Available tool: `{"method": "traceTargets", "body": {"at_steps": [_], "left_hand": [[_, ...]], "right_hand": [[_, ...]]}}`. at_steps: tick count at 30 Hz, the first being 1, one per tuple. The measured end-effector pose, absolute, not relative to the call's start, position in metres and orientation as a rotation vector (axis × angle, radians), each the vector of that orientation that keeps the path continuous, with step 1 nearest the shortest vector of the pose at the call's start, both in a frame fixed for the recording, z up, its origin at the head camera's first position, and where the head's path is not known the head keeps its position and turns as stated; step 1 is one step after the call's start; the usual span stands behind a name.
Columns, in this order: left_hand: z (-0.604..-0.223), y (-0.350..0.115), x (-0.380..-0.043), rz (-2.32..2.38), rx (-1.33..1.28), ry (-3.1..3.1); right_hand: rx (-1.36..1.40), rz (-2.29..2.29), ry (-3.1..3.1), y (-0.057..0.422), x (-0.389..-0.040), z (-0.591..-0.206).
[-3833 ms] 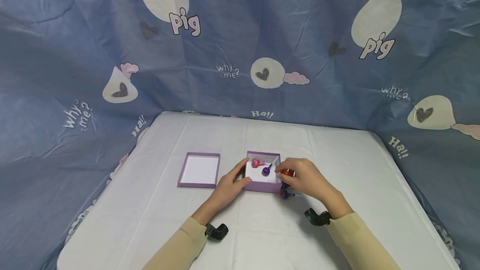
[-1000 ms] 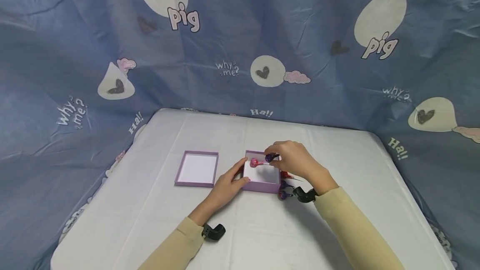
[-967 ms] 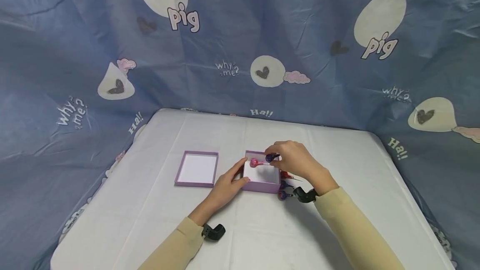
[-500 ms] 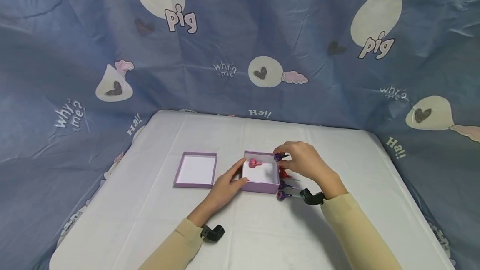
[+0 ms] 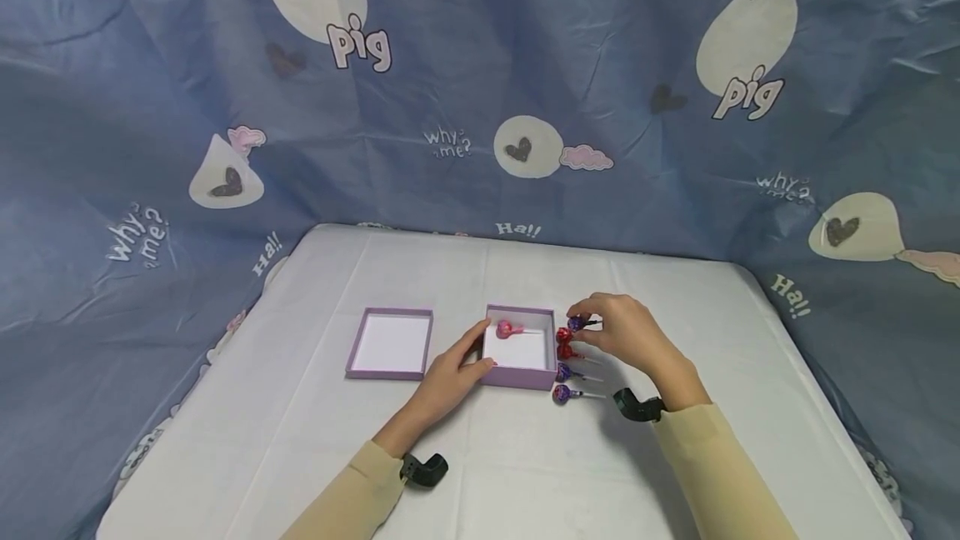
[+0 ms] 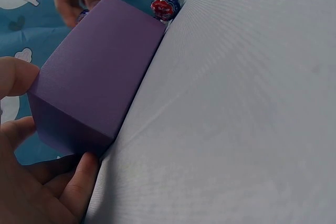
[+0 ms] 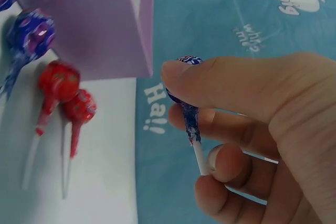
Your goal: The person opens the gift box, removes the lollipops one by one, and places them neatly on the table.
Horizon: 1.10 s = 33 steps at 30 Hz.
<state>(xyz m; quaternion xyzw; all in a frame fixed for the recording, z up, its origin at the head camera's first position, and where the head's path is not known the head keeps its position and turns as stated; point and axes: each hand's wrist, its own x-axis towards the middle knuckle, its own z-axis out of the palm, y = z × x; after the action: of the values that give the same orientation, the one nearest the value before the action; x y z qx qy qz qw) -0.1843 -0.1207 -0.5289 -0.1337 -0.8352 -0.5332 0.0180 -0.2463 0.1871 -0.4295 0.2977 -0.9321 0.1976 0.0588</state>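
Note:
In the head view my left hand (image 5: 447, 377) holds a purple, open-topped box (image 5: 519, 377) at its left side. The left wrist view has its thumb and fingers around one end of the box wall (image 6: 100, 72). One pink lollipop (image 5: 505, 329) lies inside on the white bottom. Just right of the box, my right hand (image 5: 626, 336) pinches a blue-purple wrapped lollipop (image 7: 192, 124) by its head, the white stick pointing toward the curled lower fingers. Along the box's right wall lie two red lollipops (image 7: 59, 81) and two purple ones (image 5: 562, 393), sticks pointing right.
The shallow purple lid (image 5: 387, 375) with a white inside lies left of the box. A white cloth (image 5: 480, 473) covers the table. Behind it hangs a blue printed curtain (image 5: 420, 215). Each wrist wears a black camera band (image 5: 425, 470).
My right hand has taken the purple lollipop out of the box and moved it right and slightly down, beyond the right wall. The pink lollipop stays inside; my left hand stays on the box.

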Motion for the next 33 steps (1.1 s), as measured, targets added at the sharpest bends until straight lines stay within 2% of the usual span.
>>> {"method": "traceTargets", "body": {"at_steps": [33], "left_hand": [[-0.527,-0.122,-0.182,-1.654,-0.37,-2.605]], "right_hand": [[0.81,0.6,-2.983,0.221,-0.255,-0.47]]}}
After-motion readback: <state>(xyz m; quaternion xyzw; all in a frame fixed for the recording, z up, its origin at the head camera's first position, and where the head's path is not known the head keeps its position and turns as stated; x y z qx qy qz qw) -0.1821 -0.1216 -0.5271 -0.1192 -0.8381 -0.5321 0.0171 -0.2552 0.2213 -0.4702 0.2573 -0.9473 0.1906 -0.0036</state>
